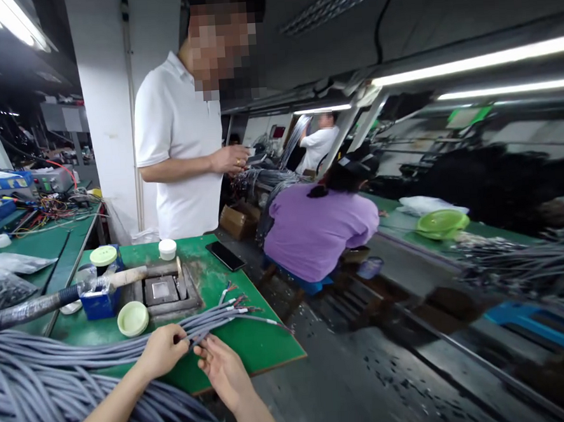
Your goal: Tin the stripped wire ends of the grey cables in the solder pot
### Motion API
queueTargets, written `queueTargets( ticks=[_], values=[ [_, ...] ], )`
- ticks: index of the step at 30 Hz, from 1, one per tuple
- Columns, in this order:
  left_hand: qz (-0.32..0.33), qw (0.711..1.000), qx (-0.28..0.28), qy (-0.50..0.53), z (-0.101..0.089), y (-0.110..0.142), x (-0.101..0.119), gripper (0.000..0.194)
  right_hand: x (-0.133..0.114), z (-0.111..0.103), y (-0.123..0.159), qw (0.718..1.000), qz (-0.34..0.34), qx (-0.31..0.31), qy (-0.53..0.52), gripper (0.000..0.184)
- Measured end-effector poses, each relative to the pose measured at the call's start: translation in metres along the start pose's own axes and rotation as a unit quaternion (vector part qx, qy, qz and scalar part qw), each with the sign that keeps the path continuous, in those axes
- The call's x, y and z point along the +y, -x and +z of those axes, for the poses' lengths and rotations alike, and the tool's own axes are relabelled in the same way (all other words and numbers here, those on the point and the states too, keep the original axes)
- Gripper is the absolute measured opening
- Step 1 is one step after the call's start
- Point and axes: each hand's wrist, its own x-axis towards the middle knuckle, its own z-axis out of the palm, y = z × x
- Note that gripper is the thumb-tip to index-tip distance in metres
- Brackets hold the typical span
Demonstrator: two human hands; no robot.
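Observation:
A bundle of grey cables runs along the front of the green table, its stripped ends showing thin coloured wires and white sections on the right. My left hand is closed over cables near the front of the bundle, its fingertips partly hidden. Just right of it, my right hand pinches a grey cable between thumb and fingers, palm turned up. A larger heap of coiled grey cables lies below and left of my forearms.
Behind the cables sit a solder pot, a fume hose, a blue box, a pale green lid, a white jar and a phone. One person stands across the table; another sits to the right.

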Motion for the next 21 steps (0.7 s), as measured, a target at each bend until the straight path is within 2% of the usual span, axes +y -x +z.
queueTargets(
  ticks=[5,9,12,14,18,20,21],
  values=[
    [0.030,0.998,0.017,-0.052,0.002,-0.003,-0.001,0.024,0.004,-0.009,0.007,0.997,0.006,0.043,-0.056,0.028],
    [0.034,0.987,-0.018,-0.154,0.001,-0.004,0.005,0.027,0.005,-0.013,0.008,0.995,-0.014,0.035,-0.091,0.019],
    [0.026,0.969,-0.049,-0.242,-0.001,-0.008,0.015,0.033,0.003,-0.009,0.009,0.994,-0.030,0.030,-0.103,0.018],
    [0.027,0.954,-0.063,-0.292,-0.001,-0.014,0.023,0.037,-0.001,-0.007,0.015,0.994,-0.058,0.014,-0.097,0.025],
    [0.024,0.940,-0.072,-0.333,0.001,-0.032,0.030,0.044,-0.016,-0.011,0.036,0.977,-0.184,-0.103,0.013,0.033],
    [0.026,0.939,-0.075,-0.336,0.002,-0.039,0.029,0.043,-0.024,-0.015,0.047,0.960,-0.244,-0.111,0.077,0.035],
    [0.027,0.939,-0.073,-0.334,0.003,-0.041,0.028,0.042,-0.027,-0.018,0.051,0.954,-0.265,-0.091,0.103,0.038]
  ],
)
